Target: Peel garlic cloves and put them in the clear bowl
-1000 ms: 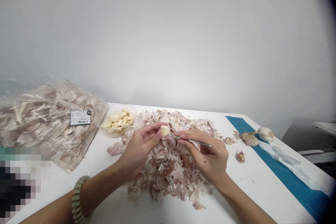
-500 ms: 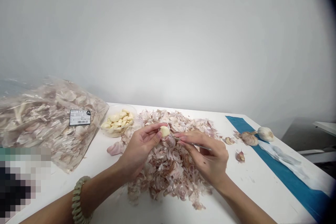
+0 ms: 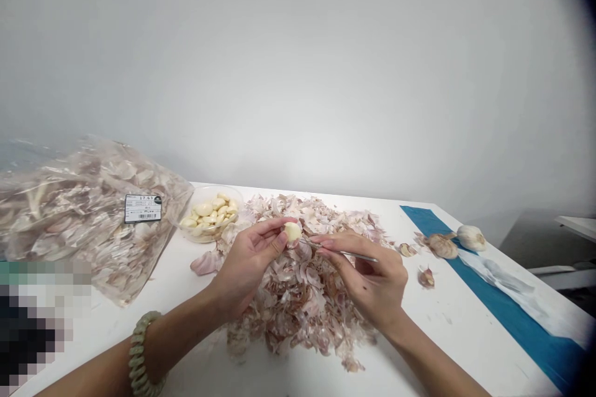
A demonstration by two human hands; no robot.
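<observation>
Garlic clove (image 3: pixel 292 232) pinched by my left hand (image 3: pixel 246 263) at frame centre; my right hand (image 3: pixel 370 279) pinches a metal pick (image 3: pixel 349 254) just beside it.

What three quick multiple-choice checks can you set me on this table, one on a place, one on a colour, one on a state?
1. Where is the clear bowl of peeled garlic cloves?
A) On the floor
B) Beside the plastic bag
C) At the table's far right end

2. What colour is the strip along the table's right side?
A) Red
B) Yellow
C) Blue

3. What state is the clove in the left hand in?
A) Pale, no skin on its visible side
B) Wrapped in purple skin
C) Crushed to paste

1: B, the bowl stands right next to the bag.
2: C, the strip shows blue around its white covering.
3: A, cream flesh shows at the fingertips, with the right hand's metal pick pointing towards it.
</observation>
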